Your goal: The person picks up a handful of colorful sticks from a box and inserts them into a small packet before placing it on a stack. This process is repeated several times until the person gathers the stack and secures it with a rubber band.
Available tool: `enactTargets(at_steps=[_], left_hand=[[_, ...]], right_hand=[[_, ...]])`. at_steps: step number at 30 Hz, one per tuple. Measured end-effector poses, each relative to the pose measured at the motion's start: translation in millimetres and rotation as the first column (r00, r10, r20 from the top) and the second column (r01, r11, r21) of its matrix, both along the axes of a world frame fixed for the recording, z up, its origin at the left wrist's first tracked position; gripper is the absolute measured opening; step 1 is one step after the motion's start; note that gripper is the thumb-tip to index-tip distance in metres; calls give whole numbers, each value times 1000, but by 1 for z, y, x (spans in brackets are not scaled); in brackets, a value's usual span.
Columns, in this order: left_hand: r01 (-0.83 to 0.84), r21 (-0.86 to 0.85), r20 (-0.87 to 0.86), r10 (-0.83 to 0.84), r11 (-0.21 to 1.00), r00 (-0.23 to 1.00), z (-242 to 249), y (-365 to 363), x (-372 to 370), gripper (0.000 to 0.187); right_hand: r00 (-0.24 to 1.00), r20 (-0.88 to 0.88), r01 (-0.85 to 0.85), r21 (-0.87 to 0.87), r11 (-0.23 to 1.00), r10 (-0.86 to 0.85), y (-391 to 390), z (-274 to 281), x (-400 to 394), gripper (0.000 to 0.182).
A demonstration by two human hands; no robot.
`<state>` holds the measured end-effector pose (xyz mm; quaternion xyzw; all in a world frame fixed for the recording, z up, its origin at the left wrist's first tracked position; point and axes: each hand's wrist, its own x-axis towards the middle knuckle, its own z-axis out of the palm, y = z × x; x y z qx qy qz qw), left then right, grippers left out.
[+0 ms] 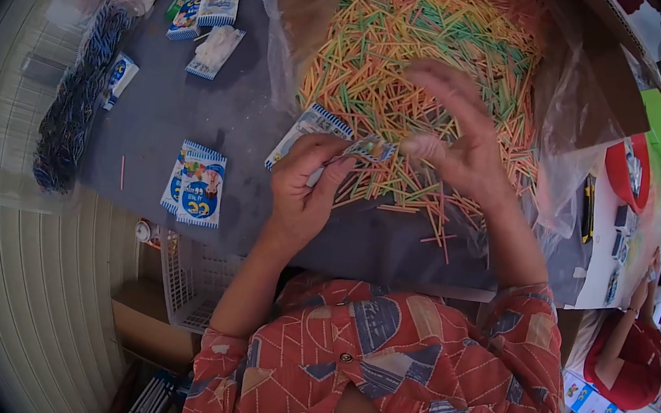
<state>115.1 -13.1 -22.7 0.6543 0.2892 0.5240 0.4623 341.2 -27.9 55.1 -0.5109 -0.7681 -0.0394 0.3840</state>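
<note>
My left hand (pixel 306 190) is closed on a small printed packet (pixel 370 150), gripping it between thumb and fingers. Just behind that hand is another blue-and-white packet (pixel 304 128), partly covered by my fingers. My right hand (pixel 469 152) hangs over the heap of thin coloured sticks (pixel 429 43), thumb and fingers spread apart. Its thumb tip is close to the free end of the held packet. The sticks, in pink, yellow, orange and green, spill from a cardboard box (pixel 300 29) lined with clear plastic (pixel 563 146) onto the dark tabletop.
Several packets (pixel 200 186) lie at the left front and more packets (pixel 219 3) farther back. A clear tray (pixel 21 121) holds dark wrapped strips (pixel 75 103). Red baskets (pixel 629 171) stand right and far left. Below is a white crate (pixel 189 280). A person in red (pixel 630 358) is at the right.
</note>
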Motion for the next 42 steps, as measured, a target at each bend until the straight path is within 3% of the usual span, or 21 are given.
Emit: enactTargets(at_steps=[1,2,5,7,10,12,13,14,15,18,20,23,25,30,35,38,40,42], left_hand=[[4,31,-18,-3,1000,1000,1,0,2,19],[14,31,-9,-14,999,1000,2,-1,2,19],[79,179,-69,-68,981,995,5,-6,0,22],[117,-1,-72,-117,993,991,7,-18,-8,24],[81,-78,-10,-82,994,997,0,-26,-28,25],[73,-104,48,-69,992,996,2,-31,-36,25],[64,-140,111,-48,988,993,2,-34,-38,24],[93,-126,120,-77,988,990,1,-38,-42,24],[6,-155,81,6,988,997,-1,-40,-44,23],[-133,-205,-12,134,970,991,-11,-42,-38,21],[-2,-55,-57,-1,998,998,-20,-38,-45,23],[32,-61,22,-31,998,999,-36,-39,-40,23],[160,-229,3,-163,960,987,-22,-44,-33,20],[301,-221,26,-303,928,953,-9,-51,3,19],[286,-237,26,-289,928,957,-2,-62,14,16],[249,-256,25,-252,934,968,-6,-64,12,16],[233,20,-141,-228,972,963,-19,-58,14,13],[180,62,-226,-162,982,961,-27,-59,8,13]], right_hand=[[953,-258,-209,-171,963,161,-6,-3,-11,41],[818,-519,-433,-272,859,248,-11,-6,-21,31],[873,-431,-340,-199,919,229,-19,-26,-37,16],[856,-456,-351,-165,922,244,-21,-26,-47,14],[813,-492,-423,-130,897,312,-26,-28,-62,14],[820,-349,-453,90,887,454,-23,-25,-68,16],[830,-340,-437,97,894,442,-24,-25,-68,16],[813,-404,-438,50,898,419,-26,-27,-66,16],[803,-458,-425,10,905,382,-27,-26,-61,17],[834,-428,-347,86,934,349,-39,-19,-59,13],[839,-390,-371,100,923,380,-47,-27,-60,11],[861,-345,-390,26,921,374,-60,-42,-62,11],[830,-391,-443,-28,896,398,-65,-48,-58,10],[885,-340,-351,-34,936,320,-96,-31,-48,8],[917,-287,-330,-156,931,277,-120,-9,-29,15],[934,-325,-251,-289,924,152,-118,-15,-21,17],[990,-142,-35,-253,967,-2,-114,-20,-27,15],[997,-73,10,-255,967,-29,-111,-23,-33,14]])
